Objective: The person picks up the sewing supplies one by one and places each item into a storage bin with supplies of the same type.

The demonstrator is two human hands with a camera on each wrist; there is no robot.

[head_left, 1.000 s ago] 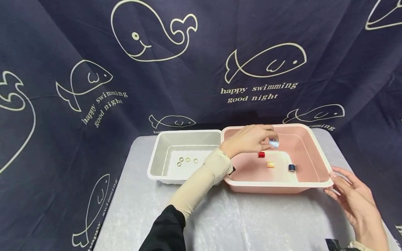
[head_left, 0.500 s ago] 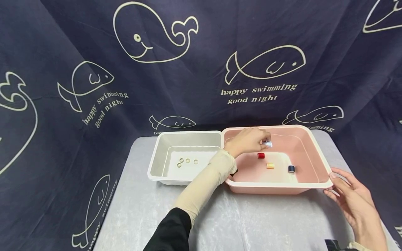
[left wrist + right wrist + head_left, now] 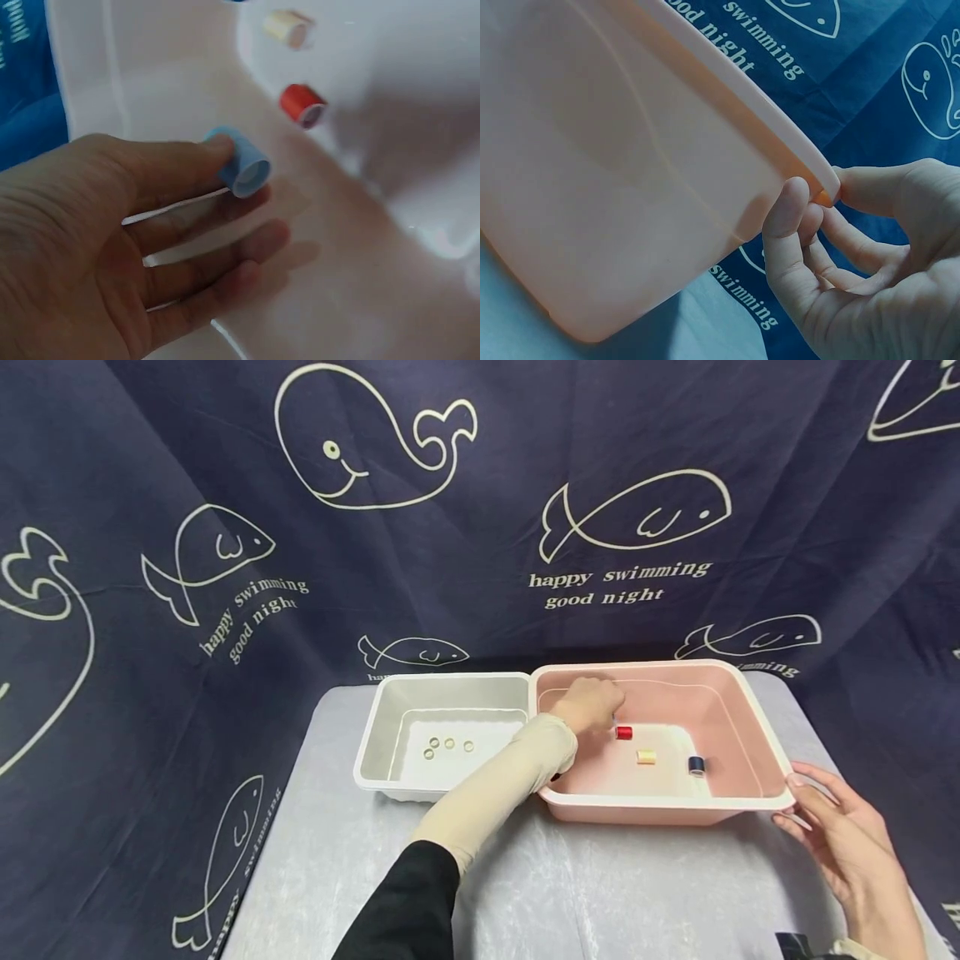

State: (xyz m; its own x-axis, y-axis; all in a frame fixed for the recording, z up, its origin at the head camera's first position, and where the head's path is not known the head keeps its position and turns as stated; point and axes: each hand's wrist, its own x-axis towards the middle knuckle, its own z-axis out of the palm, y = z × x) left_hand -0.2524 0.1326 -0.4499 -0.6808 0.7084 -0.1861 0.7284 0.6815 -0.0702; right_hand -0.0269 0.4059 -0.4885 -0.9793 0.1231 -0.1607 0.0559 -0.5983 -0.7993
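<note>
My left hand (image 3: 592, 703) is down inside the pink basin (image 3: 637, 802), near its left end. Between thumb and index finger it pinches a light blue thread spool (image 3: 253, 176), which the hand mostly hides in the head view. Close by on the basin floor lies a red spool (image 3: 624, 732), with a pale yellow spool (image 3: 646, 757) and a navy spool (image 3: 697, 765) farther right. At the basin's front right corner, my right hand (image 3: 843, 835) pinches the rim (image 3: 826, 180) between thumb and fingers.
A light grey bin (image 3: 431, 678) stands directly left of the basin, with several small clear rings (image 3: 449, 743) on its floor. Both containers sit on a pale grey table (image 3: 600, 885). A navy curtain (image 3: 495, 585) with fish drawings hangs behind.
My left hand has moved left and down in the basin, carrying the light blue spool towards the red one. The right hand has stayed on the basin's corner.
</note>
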